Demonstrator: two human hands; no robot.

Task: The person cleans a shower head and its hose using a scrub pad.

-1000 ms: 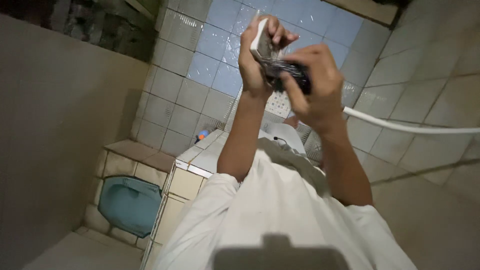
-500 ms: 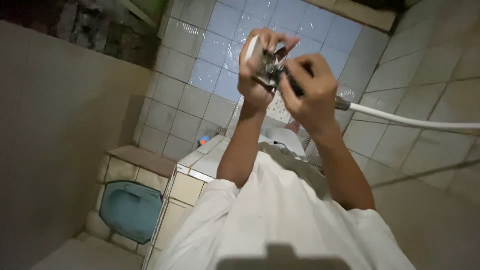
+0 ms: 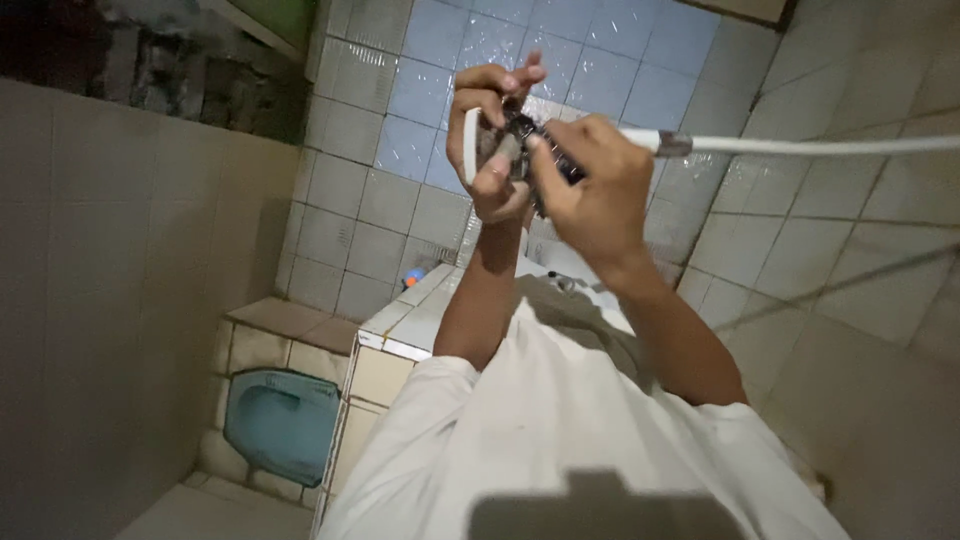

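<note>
The small white-faced fitting with a dark metal back (image 3: 500, 145) is held raised before the blue tiled wall (image 3: 600, 50), left hand (image 3: 490, 150) fingers closed round it, and is best kept steady while the right hand (image 3: 590, 190), apparently pinched shut on a dark part, works it squarely.

Both arms raised from the shoulders toward twelve o'clock, forearms bare, short white sleeves at the upper arms; elbows bent, forearms converging so the hands meet high in the view. Left hand (image 3: 492, 150) at eleven o'clock of the right, fingers curled inward in a closed grasp, fingertips pointing toward two o'clock, thumb side facing the camera. Right hand (image 3: 590, 185) at five o'clock of the left, back of hand toward the camera, fingers bent and pinched closed, knuckles touching the left hand's fingers; wrist slightly flexed.
</note>
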